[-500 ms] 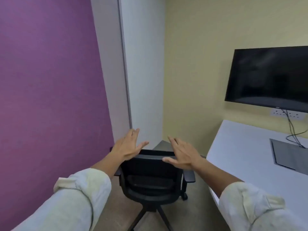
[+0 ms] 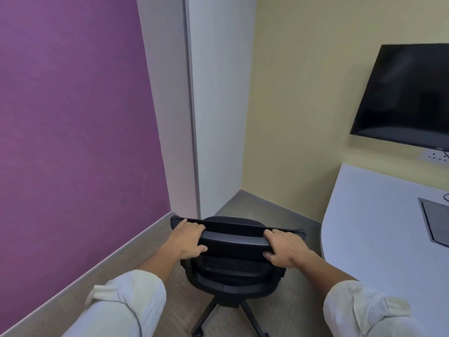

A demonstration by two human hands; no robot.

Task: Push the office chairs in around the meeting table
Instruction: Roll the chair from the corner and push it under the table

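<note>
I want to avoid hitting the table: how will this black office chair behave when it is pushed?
The office chair will probably roll easily, since its base has castors. With both hands gripping high on the backrest, it may swivel or tilt slightly. It looks fairly light.

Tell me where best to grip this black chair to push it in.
Grip the chair by the backrest's top edge from behind, one hand at each end, as left hand and right hand do: the bar is wide, graspable.
</note>
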